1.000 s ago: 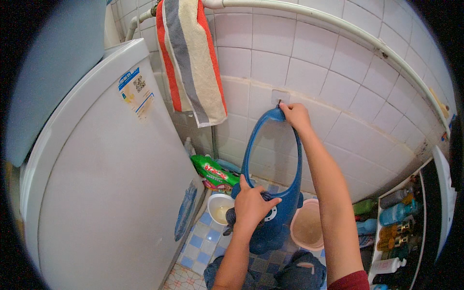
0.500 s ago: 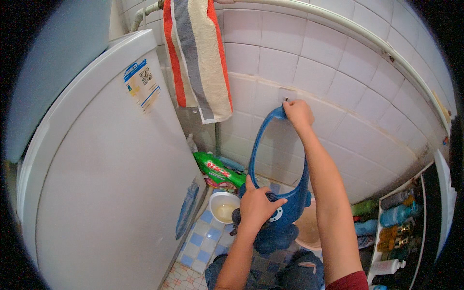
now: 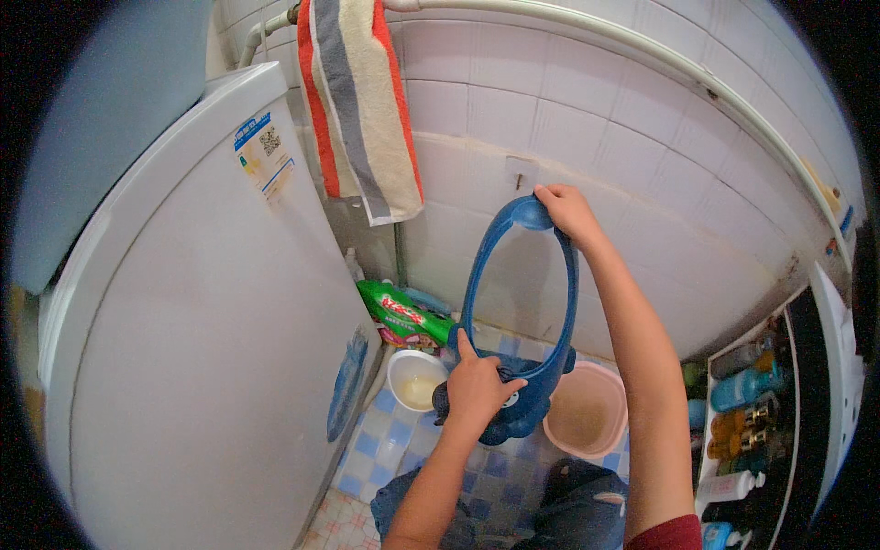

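Note:
A blue plastic child's toilet seat, an oval ring with a broad lower part and a round white eye mark, stands upright before me. My right hand is closed on its top end, just below a small wall hook. At the lower left rim is my left hand, index finger laid along the ring and thumb across its lower edge. A bunched dark cloth shows on both sides of the left palm; the fingers around it are mostly hidden.
A white appliance fills the left side. A striped towel hangs from a pipe. On the tiled floor stand a white bowl, a green detergent bag and a pink basin with liquid. Bottles crowd a shelf at right.
The toilet seat's top has come down and away from the wall hook, and its ring now faces me more squarely. Both hands stay on it. The view has shifted, showing more of the basin.

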### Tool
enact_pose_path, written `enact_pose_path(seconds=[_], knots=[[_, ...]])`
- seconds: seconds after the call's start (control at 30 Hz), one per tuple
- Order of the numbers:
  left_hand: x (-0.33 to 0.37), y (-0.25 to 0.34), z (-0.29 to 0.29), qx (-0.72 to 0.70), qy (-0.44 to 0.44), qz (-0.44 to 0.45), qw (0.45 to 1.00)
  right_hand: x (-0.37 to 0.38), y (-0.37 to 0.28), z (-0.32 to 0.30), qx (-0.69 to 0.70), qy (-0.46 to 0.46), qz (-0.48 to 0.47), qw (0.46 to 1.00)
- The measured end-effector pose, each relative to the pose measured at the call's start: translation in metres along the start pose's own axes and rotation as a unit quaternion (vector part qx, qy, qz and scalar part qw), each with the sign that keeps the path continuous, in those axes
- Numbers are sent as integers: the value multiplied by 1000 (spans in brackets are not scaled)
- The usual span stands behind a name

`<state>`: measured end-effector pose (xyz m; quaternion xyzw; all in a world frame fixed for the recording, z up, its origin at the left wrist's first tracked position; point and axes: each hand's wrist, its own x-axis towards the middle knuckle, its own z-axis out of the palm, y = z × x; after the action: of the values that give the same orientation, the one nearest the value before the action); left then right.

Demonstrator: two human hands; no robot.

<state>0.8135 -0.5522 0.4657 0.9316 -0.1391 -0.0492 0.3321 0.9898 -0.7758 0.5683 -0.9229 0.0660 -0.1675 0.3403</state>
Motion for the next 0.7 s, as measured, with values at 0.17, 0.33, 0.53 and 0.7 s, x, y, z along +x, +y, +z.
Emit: enact_pose_path(seconds=[0.17,0.33,0.53,0.7], knots=[[-32,8,12,31,-16,36,999,-52,5,-24,107,0,14,994],[-73,16,30,74,-24,74,994,-116,11,-49,141,-18,31,989],[-109,-12,57,107,-65,99,987,-196,27,-40,180,21,-6,983],[-122,-58,59,4,-35,120,992,-262,51,7,236,-2,-13,972]])
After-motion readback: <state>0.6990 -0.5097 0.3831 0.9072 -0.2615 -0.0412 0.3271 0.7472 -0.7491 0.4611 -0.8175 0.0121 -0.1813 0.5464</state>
